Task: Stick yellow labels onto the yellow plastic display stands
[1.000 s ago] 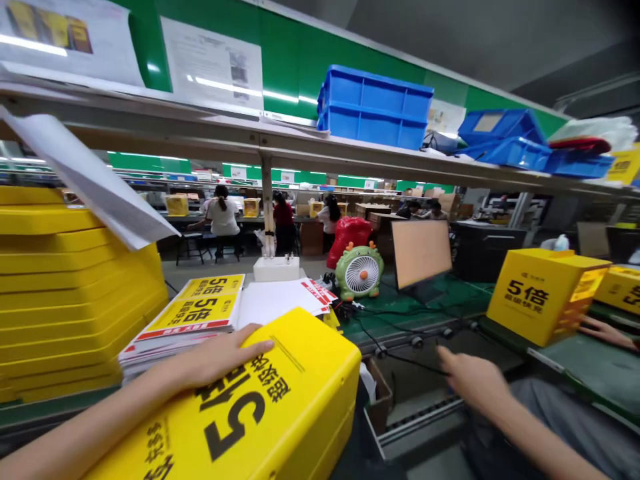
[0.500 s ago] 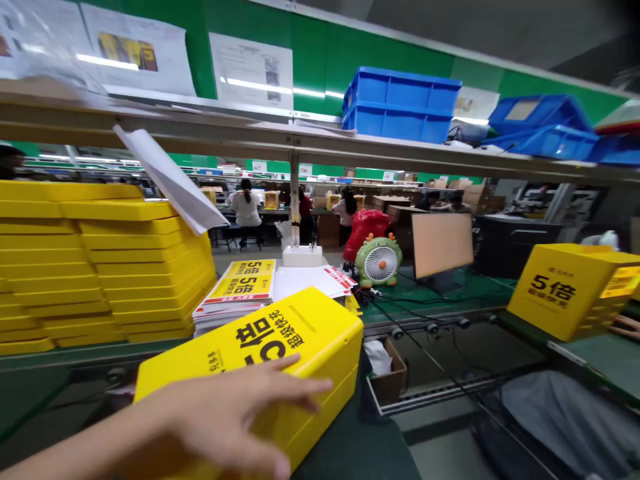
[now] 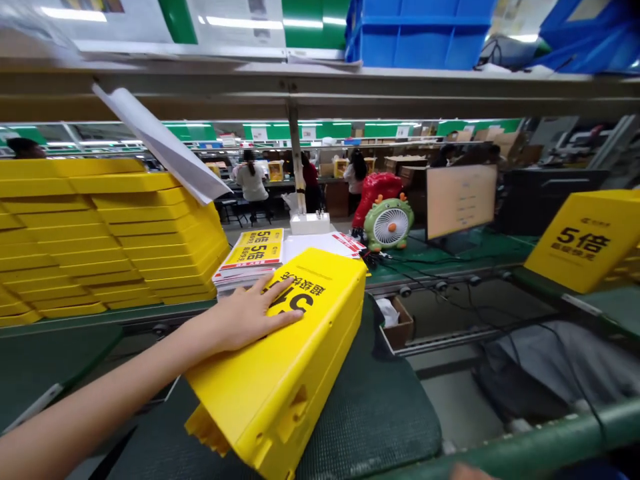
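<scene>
Left hand [image 3: 244, 319] lies with spread fingers on the yellow casing [image 3: 280, 363] beneath it, over the green mat [image 3: 390, 413]. Steadying seems the step; turning the casing would call for the right hand [image 3: 470, 473], whose state I cannot tell.

Green panels [image 3: 316, 39] above a long shelf [image 3: 210, 88], grey floor [image 3: 453, 403] below
</scene>
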`<state>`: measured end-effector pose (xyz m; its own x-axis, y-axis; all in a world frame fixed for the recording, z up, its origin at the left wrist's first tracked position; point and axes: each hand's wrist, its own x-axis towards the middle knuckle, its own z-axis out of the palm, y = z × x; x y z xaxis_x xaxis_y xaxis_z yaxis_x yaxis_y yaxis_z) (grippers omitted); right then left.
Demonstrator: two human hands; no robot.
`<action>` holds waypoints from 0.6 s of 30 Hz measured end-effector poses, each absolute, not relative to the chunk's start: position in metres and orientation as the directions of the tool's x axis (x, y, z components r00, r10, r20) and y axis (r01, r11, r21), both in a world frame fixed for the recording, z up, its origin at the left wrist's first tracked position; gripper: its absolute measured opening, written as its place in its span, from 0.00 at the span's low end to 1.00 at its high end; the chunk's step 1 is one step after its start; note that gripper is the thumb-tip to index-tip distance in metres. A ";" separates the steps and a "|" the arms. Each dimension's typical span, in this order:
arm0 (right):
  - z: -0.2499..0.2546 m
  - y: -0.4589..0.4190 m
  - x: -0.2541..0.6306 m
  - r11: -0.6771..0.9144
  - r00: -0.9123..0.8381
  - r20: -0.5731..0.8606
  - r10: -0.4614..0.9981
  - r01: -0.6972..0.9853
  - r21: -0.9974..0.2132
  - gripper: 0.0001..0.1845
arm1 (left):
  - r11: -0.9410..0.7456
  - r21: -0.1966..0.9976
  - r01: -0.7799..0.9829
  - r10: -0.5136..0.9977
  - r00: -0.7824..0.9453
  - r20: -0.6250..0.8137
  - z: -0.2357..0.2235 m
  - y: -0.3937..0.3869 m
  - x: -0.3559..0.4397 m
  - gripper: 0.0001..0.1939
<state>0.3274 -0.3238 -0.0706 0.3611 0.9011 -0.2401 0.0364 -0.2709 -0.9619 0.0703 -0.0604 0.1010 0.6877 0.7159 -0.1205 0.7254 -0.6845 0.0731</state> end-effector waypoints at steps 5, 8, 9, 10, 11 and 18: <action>-0.059 -0.279 0.236 -0.106 0.213 -0.185 0.959 -0.334 -0.937 0.28 | -0.710 -0.090 0.698 0.704 0.704 -0.091 0.101 -0.062 0.090 0.44; -0.057 -0.251 0.203 -0.038 0.264 -0.152 0.953 -0.393 -0.919 0.24 | -0.803 -0.087 0.589 0.595 0.801 -0.064 0.100 -0.047 0.102 0.45; -0.058 -0.246 0.196 -0.012 0.283 -0.123 0.951 -0.365 -0.931 0.20 | -0.846 -0.037 0.532 0.533 0.843 -0.075 0.100 -0.039 0.104 0.43; -0.058 -0.244 0.191 0.019 0.309 -0.083 0.947 -0.316 -0.949 0.16 | -0.882 0.035 0.470 0.465 0.879 -0.101 0.099 -0.030 0.106 0.41; -0.057 -0.243 0.188 0.053 0.336 -0.036 0.941 -0.254 -0.966 0.13 | -0.900 0.114 0.421 0.408 0.905 -0.120 0.098 -0.021 0.106 0.39; -0.043 -0.242 0.195 0.331 0.465 0.387 0.796 0.200 -0.922 0.06 | -0.814 0.405 0.417 0.426 0.902 -0.074 0.089 0.013 0.104 0.35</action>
